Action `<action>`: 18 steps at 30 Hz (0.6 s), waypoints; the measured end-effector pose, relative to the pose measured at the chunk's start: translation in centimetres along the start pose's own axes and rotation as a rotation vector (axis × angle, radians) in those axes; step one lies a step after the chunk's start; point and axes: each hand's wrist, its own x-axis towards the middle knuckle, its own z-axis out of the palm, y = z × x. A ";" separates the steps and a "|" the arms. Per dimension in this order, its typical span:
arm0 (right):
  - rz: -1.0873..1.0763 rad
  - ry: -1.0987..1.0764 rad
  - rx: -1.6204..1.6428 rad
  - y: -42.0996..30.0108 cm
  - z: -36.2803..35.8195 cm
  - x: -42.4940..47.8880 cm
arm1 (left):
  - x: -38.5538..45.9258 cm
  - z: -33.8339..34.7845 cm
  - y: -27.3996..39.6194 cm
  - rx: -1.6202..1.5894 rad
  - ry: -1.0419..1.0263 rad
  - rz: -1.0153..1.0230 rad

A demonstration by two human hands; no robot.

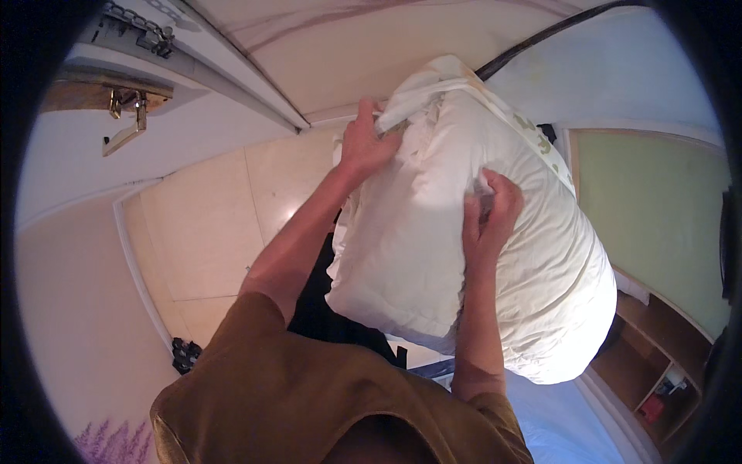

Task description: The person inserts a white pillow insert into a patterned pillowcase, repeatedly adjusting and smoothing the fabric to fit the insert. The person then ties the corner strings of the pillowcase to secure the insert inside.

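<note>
A large, puffy piece of white bedding, a pillow or a folded quilt, hangs in front of my body. Its surface is wrinkled, and a strip with a green-brown leaf-like print runs along the far right edge. At the upper left edge, my left hand pinches a fold of the white cloth between thumb and fingers. My right hand is lower, over the middle of the bedding, its fingers curled on a small bit of cloth; motion blur softens the fingertips.
A white door with a brass handle and a chain stands at left. Pale floor tiles lie below. A brown shelf unit is at lower right, beside a light blue bed sheet. A green panel stands above the shelf.
</note>
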 end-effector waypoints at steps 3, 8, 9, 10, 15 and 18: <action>0.059 -0.209 -0.023 -2.9 -1.3 -2.4 | 2.1 -0.8 1.6 0.389 -0.025 0.134; 0.018 -0.415 -0.060 -7.1 -2.0 -5.0 | 5.2 0.1 0.9 0.561 0.054 0.341; 0.014 -0.438 -0.058 -7.5 -2.1 -5.4 | 5.1 0.5 1.6 0.536 0.060 0.340; 0.002 -0.478 -0.066 -8.0 -2.1 -5.7 | 5.1 0.8 2.1 0.511 0.067 0.339; -0.078 -0.519 -0.048 -8.8 -1.3 -6.6 | 5.7 3.0 4.0 0.406 0.059 0.281; -0.091 -0.509 -0.047 -8.2 -0.1 -6.9 | 5.2 3.0 5.7 0.294 -0.001 0.347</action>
